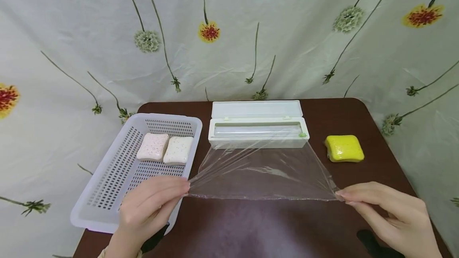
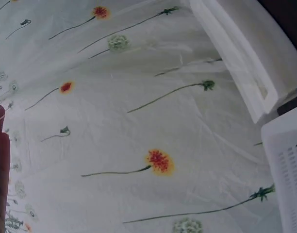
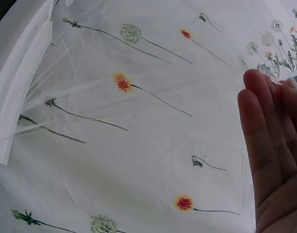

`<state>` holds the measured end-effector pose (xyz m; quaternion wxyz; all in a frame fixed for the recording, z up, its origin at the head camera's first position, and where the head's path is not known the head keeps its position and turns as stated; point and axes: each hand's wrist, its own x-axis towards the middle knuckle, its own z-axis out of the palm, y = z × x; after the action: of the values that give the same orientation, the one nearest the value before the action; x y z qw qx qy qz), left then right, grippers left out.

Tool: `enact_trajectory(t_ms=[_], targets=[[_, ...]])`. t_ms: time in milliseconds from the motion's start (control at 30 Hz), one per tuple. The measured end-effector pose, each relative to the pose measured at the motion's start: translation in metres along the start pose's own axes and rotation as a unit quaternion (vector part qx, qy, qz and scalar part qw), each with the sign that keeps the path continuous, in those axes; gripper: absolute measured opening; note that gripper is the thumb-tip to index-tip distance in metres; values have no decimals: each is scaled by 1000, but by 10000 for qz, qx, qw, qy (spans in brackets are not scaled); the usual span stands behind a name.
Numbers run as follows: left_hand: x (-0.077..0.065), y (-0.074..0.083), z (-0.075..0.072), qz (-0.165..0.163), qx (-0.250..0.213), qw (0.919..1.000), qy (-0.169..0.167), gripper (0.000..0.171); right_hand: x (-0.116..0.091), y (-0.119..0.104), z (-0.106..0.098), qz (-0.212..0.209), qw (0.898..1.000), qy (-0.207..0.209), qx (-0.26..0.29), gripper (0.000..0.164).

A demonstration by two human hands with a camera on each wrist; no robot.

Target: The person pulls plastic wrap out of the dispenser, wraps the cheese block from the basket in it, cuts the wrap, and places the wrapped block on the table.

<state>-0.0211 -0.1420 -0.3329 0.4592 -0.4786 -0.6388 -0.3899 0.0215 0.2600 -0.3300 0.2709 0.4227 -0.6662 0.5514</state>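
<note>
A sheet of clear plastic wrap [image 1: 265, 174] stretches out of a white wrap dispenser [image 1: 258, 143], whose lid stands raised at the back. My left hand [image 1: 152, 206] pinches the wrap's near left corner between thumb and fingers, close to the basket's right rim. At the near right corner, my right hand [image 1: 389, 210] pinches the same edge. Between the two hands the front edge is taut. In the right wrist view, the fingers [image 3: 255, 116] hold the film at their tips. Only a few fingers [image 2: 0, 170] of the left hand show in the left wrist view.
A white perforated basket [image 1: 97, 224] at the left holds a pinkish soap bar [image 1: 153, 146] and a white speckled one [image 1: 178, 150]. To the dispenser's right lies a yellow wrapped bar [image 1: 344, 148]. Everything sits on a dark brown table [image 1: 222, 230], before a flower-print cloth [image 1: 229, 63].
</note>
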Motion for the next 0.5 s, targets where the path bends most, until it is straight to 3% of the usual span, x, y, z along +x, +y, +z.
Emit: enact_trajectory(t_ms=[167, 300, 400, 500], targets=[[-11, 14, 3, -174, -278, 9988, -357, 20, -35, 4, 0, 1062, 9928, -497, 265, 15], [-22, 20, 1, -422, -248, 9968, -626, 23, -58, 9, 2, 1931, 9759, -1019, -42, 41], [-34, 21, -1, -612, -243, 9942, -855, 22, -71, 16, 3, 2146, 9666, -1404, 38, 52], [-52, 25, -1, -952, -222, 9883, -1173, 21, -84, 22, 4, 2367, 9552, -1705, 500, 49]])
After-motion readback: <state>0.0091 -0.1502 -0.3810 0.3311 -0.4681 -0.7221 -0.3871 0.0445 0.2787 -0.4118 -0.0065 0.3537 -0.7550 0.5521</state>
